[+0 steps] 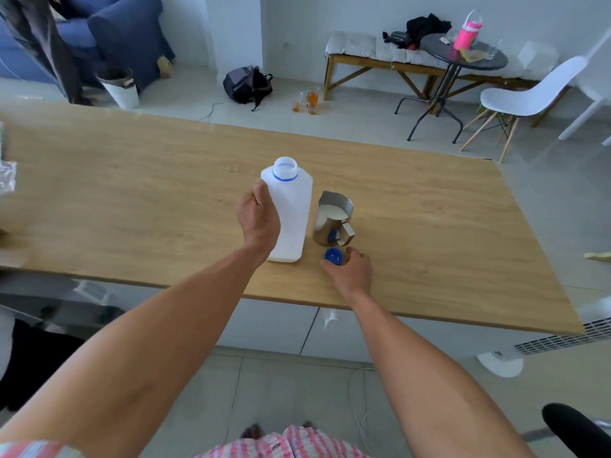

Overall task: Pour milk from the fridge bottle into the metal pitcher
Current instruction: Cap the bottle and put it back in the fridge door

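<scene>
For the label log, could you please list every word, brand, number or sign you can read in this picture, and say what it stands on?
None can be read.
White milk bottle: plain sides facing the camera, no label or print showing.
Blue cap: no lettering visible.
Metal pitcher: bare steel, only a blue reflection.
Pink container on the round table at the back: too small and blurred to tell.

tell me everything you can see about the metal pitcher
The metal pitcher is a small, shiny steel jug with a pointed spout facing away and a flat handle toward the person. It stands upright on the wooden table, just right of the white bottle, with white milk inside. The blue cap lies just in front, mirrored in its wall. No hand touches it.
</scene>
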`<state>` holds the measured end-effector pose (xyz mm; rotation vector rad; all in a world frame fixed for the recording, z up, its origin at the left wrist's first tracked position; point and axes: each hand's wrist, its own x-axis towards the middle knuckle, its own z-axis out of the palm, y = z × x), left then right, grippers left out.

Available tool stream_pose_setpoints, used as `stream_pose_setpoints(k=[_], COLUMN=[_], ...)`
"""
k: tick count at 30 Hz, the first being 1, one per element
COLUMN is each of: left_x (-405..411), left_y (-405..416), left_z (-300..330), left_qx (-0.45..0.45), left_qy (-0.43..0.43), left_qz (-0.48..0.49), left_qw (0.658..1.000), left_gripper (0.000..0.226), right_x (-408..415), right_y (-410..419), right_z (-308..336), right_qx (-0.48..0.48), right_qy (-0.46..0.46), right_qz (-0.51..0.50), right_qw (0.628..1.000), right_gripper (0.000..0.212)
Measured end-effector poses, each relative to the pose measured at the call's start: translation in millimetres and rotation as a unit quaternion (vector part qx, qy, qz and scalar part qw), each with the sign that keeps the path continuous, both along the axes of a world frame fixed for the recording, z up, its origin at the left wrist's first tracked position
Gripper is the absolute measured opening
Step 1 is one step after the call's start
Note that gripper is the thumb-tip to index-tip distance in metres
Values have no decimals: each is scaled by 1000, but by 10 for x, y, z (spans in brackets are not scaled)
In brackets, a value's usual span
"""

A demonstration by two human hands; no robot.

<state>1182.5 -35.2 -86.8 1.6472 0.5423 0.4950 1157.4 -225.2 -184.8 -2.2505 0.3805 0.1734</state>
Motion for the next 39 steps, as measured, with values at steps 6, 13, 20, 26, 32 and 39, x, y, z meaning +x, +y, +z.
stream_pose_setpoints(k=[6,13,20,26,32,39], left_x=[-37,-56,-63,-63,-56,-39], left_y=[8,71,119,148,165,176], left_z=[-6,26,38,28,27,26], left_qx=[-2,-11,-75,-68,-51,-61], left_qy=[-11,-15,-3,-2,-2,6], left_qz=[0,-47,-85,-84,-98,-113], left_qw=[1000,999,994,994,994,992], left_gripper=[38,37,45,50,40,55], right_x=[42,-398,-186,338,613,757], right_y=[58,196,354,555,725,879], right_z=[-101,210,1220,1858,2204,2514], right_qx=[-37,126,181,-37,-127,-220], right_qy=[-20,-63,-263,-281,-221,-122], right_qz=[-17,-38,43,203,312,427], right_qw=[999,989,947,937,915,868], right_gripper=[50,24,29,44,24,56])
